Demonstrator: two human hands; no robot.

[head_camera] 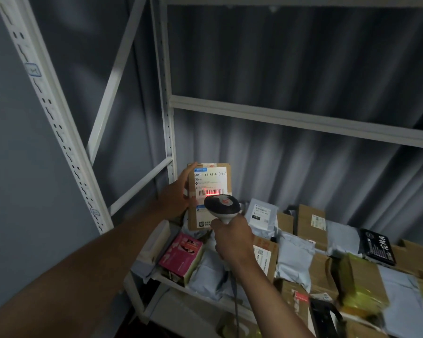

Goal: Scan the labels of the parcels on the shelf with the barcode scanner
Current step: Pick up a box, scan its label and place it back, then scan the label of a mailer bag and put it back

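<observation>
From the head view, the left hand [178,193] grips a cardboard parcel [209,193] upright above the shelf's [161,279] back-left corner, label [211,181] facing out, while the right hand [232,240] clasps the barcode scanner [222,206] just below it. The red beam lies across the barcode, so the scan should go best with the box held flat and steady until it registers. The label reads "501E- M1 A21A [TZ1]"; smaller print is illegible.

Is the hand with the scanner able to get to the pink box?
Probably yes. The pink box lies uncovered on top of the pile, just left of the right hand, which grips the scanner.
</observation>
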